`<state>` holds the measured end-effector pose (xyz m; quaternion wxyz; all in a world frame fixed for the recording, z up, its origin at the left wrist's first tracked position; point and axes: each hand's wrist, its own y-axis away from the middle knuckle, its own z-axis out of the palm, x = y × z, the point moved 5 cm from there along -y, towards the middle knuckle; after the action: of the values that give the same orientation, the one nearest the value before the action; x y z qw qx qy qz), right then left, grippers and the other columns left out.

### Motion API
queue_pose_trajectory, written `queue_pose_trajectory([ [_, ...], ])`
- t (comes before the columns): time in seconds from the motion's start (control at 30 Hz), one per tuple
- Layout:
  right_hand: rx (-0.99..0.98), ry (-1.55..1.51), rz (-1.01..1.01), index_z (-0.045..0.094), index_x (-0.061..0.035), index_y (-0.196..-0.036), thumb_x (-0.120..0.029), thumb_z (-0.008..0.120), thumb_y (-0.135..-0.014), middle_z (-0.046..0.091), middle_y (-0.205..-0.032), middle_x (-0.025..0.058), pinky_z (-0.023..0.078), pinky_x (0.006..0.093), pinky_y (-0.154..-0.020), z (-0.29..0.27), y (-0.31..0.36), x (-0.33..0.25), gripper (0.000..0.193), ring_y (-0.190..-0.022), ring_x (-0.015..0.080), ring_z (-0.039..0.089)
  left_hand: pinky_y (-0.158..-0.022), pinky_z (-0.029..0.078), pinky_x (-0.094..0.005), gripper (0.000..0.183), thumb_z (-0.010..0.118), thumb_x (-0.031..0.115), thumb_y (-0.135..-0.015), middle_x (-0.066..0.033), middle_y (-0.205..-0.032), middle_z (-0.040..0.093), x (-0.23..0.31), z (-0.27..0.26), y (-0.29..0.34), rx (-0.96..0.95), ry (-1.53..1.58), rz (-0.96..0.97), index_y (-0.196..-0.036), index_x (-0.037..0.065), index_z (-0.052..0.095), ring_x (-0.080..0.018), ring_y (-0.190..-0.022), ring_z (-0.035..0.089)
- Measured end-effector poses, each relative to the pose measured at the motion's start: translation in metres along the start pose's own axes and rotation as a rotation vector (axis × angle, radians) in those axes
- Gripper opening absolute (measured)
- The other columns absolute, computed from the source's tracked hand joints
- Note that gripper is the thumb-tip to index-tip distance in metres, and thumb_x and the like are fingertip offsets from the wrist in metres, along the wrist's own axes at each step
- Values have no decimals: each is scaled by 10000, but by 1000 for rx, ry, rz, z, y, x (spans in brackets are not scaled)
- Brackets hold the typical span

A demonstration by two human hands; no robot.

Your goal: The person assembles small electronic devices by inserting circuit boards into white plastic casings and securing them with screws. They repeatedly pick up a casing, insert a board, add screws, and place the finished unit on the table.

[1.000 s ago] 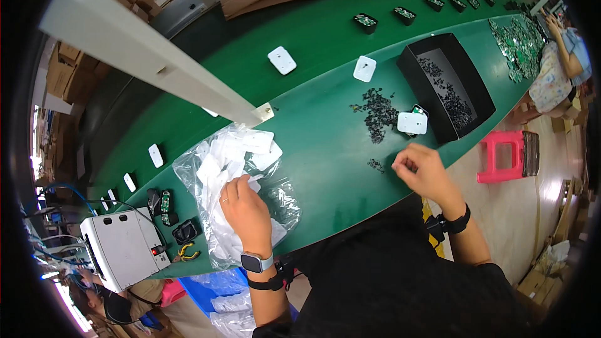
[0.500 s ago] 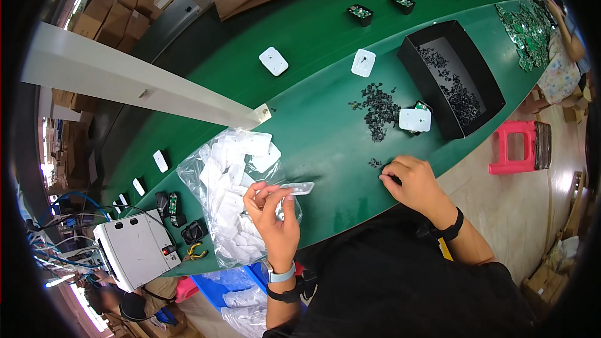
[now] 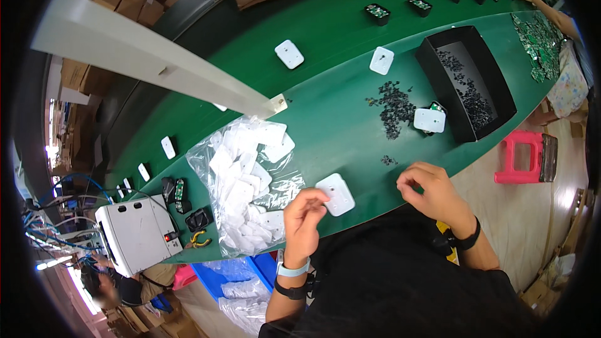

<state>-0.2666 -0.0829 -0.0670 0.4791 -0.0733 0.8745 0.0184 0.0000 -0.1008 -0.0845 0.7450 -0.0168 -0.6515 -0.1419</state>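
Note:
My left hand (image 3: 304, 219) pinches a white plastic cover (image 3: 339, 196) at its left edge, just over the front of the green table. The cover's broad face, with small holes, is turned up. My right hand (image 3: 433, 191) hovers near the table's front edge with thumb and fingers curled together; whatever is between the fingertips is too small to tell. Close to it lies a tiny cluster of black parts (image 3: 389, 160), and farther back a larger pile of black parts (image 3: 394, 110). A clear bag of white covers (image 3: 241, 181) lies beside my left hand.
A black box (image 3: 468, 87) with small parts stands at the right, a white cover (image 3: 429, 121) on a circuit-board unit beside it. A slanting metal post (image 3: 156, 69) crosses the left. Black housings (image 3: 377, 14) line the far belt. A co-worker's arm (image 3: 551, 12) reaches in far right.
The white cover in my left hand has turned from edge-on to face-up and moved slightly right. My right hand has drawn back from the small black cluster. The view has shifted a little.

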Motion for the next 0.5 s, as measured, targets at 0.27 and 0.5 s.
queue_pose_trajectory([
  [0.27,-93,-130,-318,613,-24,-913,30,750,-781,658,-866,86,513,355,-640,8,-20,-75,198,-751,265,633,-781,618,-321,295,567,-160,-891,-121,-1001,684,20,30,12,-147,84,-25,-1145,-28,497,-156,-952,696],
  [0.5,-89,-76,-430,609,-11,-928,38,751,-764,633,-862,100,515,380,-640,9,-24,-99,223,-747,288,616,-783,590,-277,547,641,-138,-849,-129,-1070,687,55,41,20,-39,40,-22,-1352,-48,446,-151,-954,703],
])
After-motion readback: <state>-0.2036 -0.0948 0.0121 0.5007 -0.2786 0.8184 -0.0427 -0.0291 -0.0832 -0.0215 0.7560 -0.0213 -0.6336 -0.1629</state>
